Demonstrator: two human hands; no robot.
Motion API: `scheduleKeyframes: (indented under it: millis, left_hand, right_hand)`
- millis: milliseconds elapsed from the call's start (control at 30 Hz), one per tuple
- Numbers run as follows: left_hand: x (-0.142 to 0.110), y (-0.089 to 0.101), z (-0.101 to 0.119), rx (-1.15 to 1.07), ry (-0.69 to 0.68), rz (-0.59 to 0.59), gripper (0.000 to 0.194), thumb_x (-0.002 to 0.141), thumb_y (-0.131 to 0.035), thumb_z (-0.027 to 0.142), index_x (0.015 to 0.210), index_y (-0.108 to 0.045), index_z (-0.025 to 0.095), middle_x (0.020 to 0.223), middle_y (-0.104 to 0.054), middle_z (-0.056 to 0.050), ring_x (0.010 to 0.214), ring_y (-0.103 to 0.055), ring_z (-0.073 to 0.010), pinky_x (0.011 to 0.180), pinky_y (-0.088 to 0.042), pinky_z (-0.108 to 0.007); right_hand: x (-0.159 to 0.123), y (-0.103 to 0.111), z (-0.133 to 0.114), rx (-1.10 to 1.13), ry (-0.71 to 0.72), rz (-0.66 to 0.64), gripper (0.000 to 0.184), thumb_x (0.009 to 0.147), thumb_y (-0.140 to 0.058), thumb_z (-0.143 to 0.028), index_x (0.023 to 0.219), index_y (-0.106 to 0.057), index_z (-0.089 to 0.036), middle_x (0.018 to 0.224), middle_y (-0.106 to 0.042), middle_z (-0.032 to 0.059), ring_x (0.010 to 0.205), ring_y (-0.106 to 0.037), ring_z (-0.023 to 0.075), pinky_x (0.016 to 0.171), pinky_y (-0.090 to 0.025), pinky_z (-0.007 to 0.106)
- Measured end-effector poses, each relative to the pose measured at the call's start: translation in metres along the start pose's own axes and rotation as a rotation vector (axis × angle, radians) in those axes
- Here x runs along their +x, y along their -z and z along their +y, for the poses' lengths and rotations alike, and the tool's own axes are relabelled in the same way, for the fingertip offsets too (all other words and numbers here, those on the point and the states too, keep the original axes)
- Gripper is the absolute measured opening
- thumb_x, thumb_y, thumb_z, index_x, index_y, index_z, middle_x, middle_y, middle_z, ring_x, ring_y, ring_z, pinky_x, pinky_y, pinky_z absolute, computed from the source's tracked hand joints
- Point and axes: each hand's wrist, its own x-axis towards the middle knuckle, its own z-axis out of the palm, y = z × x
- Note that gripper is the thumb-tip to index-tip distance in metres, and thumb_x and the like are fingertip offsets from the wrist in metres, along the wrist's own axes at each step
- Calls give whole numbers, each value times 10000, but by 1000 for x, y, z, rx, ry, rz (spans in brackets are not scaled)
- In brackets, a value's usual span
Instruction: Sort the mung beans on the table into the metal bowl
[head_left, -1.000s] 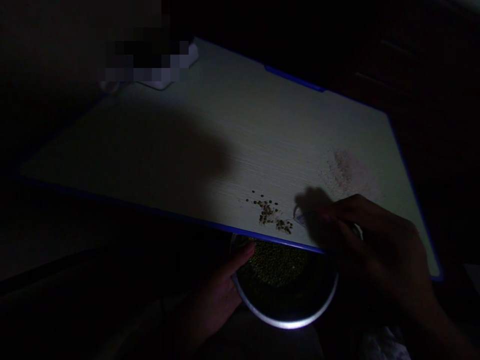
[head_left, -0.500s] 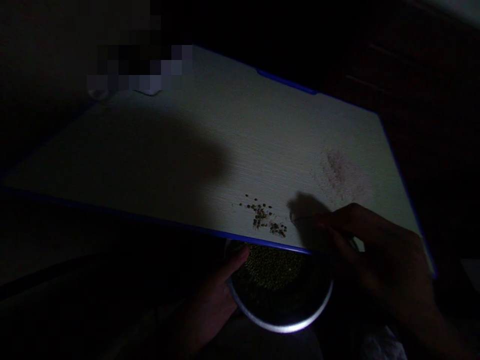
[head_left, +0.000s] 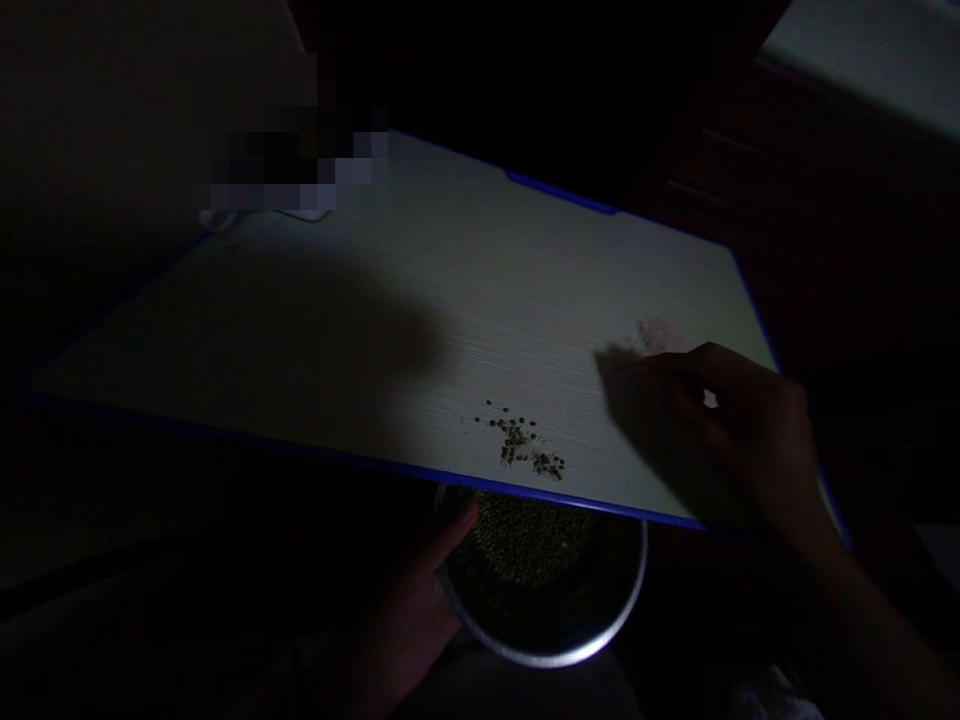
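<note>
My left hand [head_left: 424, 610] grips the left rim of a round metal bowl [head_left: 551, 657], its thumb over the edge. Small green beans [head_left: 532, 540], which look like mung beans, lie in the bowl, partly hidden under the board's near edge. My right hand [head_left: 742, 420] is over the right part of a pale board [head_left: 480, 290] with a blue edge, thumb and forefinger pinched together. Its fingertips are at a pale pinkish heap of fine bits [head_left: 656, 333]; what they hold is too dark to make out. A small scatter of beans [head_left: 517, 440] lies near the board's front edge.
At the board's far left corner is a whitish object [head_left: 307, 212], partly blurred out. A crumpled pale thing [head_left: 772, 695] shows at the bottom right. Deep shadow surrounds the board, and a dark shadow falls across its left half.
My right hand has moved from beside the scattered beans, away from me to the pinkish heap. My left hand keeps hold of the bowl. The view has shifted slightly.
</note>
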Motion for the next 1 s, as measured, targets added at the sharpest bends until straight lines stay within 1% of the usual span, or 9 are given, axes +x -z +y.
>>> scheduleKeyframes:
  millis: [100,200,333,533,767,833,900,933,1000]
  left_hand:
    - [-1,11,0,163,-60,94,342,765,-875,117,1000,-864,365,1305,-812,14,1568,-371,-352,1290,-278,-511]
    - [-6,29,-6,259,-72,190,349,776,-872,155,1074,-848,336,1355,-788,-9,1599,-277,-371,1295,-215,-567]
    - [-10,44,-16,289,-73,261,469,674,-946,149,1071,-847,376,1378,-774,29,1601,-263,-394,1308,-103,-556]
    - [-8,43,-18,160,-27,211,412,752,-896,199,1122,-831,369,1362,-785,24,1580,-328,-356,1281,-277,-517]
    - [-18,22,2,85,45,297,440,617,-970,95,893,-872,423,1187,-847,85,1473,-517,-359,1289,-279,-496]
    - [-17,14,6,44,67,311,305,660,-961,174,860,-874,388,1140,-863,58,1470,-524,-356,1290,-272,-510]
    - [-15,11,8,-21,141,301,46,796,-883,344,841,-875,338,1123,-871,7,1472,-524,-352,1285,-278,-528]
    - [-14,11,9,-53,172,291,20,797,-882,346,790,-866,337,1116,-872,15,1475,-521,-340,1287,-280,-509]
    - [-13,16,8,-54,97,267,149,772,-898,250,843,-865,377,1126,-866,72,1465,-542,-288,1282,-310,-432]
  right_hand:
    - [-6,0,-19,83,63,-54,139,975,-661,-221,1007,-795,-203,907,-813,49,762,-749,167,656,-547,278]
    - [-16,1,-39,183,96,-141,103,985,-678,-191,993,-781,-199,897,-804,34,767,-753,136,670,-558,237]
    - [-24,-2,-54,332,226,-224,172,1015,-610,-137,1057,-775,-160,889,-761,56,772,-713,126,657,-555,227]
    - [-4,-24,-64,385,389,-244,222,1029,-565,-123,1060,-784,-108,935,-766,97,851,-696,163,719,-551,273]
    - [12,-37,-63,322,266,-188,194,1008,-612,-176,999,-803,-146,891,-771,52,771,-705,131,696,-518,249]
    - [13,-35,-58,315,235,-165,176,1001,-631,-188,999,-805,-162,894,-780,45,762,-709,131,699,-518,252]
    - [17,-28,-49,295,194,-125,162,992,-652,-201,1014,-810,-174,912,-794,46,777,-718,142,708,-520,263]
    - [20,-24,-44,281,173,-100,162,989,-659,-208,1024,-813,-176,920,-800,51,784,-720,150,711,-520,273]
    - [27,-19,-32,240,131,-55,162,978,-681,-233,1041,-820,-178,929,-806,63,794,-721,170,714,-518,299]
